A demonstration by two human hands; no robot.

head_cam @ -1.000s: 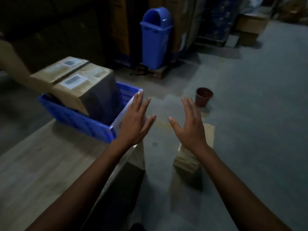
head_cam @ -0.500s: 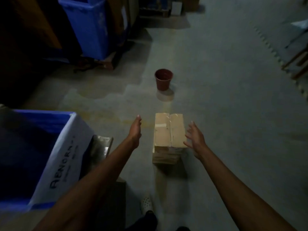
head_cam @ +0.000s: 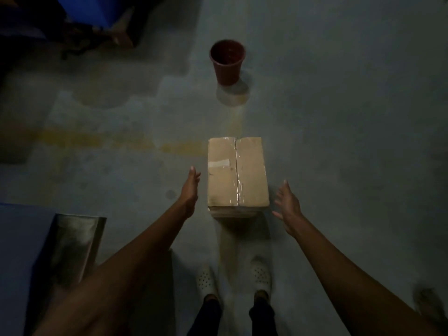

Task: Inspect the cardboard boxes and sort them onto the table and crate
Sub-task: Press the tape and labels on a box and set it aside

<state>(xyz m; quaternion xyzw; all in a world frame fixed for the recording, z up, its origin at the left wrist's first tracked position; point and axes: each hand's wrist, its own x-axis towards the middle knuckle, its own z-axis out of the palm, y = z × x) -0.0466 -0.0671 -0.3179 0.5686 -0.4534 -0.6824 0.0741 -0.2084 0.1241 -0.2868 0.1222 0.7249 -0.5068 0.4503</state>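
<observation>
A taped brown cardboard box [head_cam: 236,175] stands on the grey concrete floor in front of my feet. My left hand [head_cam: 190,191] reaches down just left of the box, fingers straight, a small gap from its side. My right hand [head_cam: 287,204] is spread open just right of the box, also not touching it. Both hands hold nothing. A blue surface [head_cam: 21,241] at the lower left edge may be the crate; I cannot tell for sure.
A dark red plastic cup [head_cam: 227,60] stands on the floor beyond the box. A metal table corner [head_cam: 77,246] juts in at lower left. A blue bin on a pallet [head_cam: 97,13] is at top left. My white shoes [head_cam: 232,277] stand behind the box.
My view has swung from the crate on the table down to the floor. Both hands have dropped lower and now flank the box on either side.
</observation>
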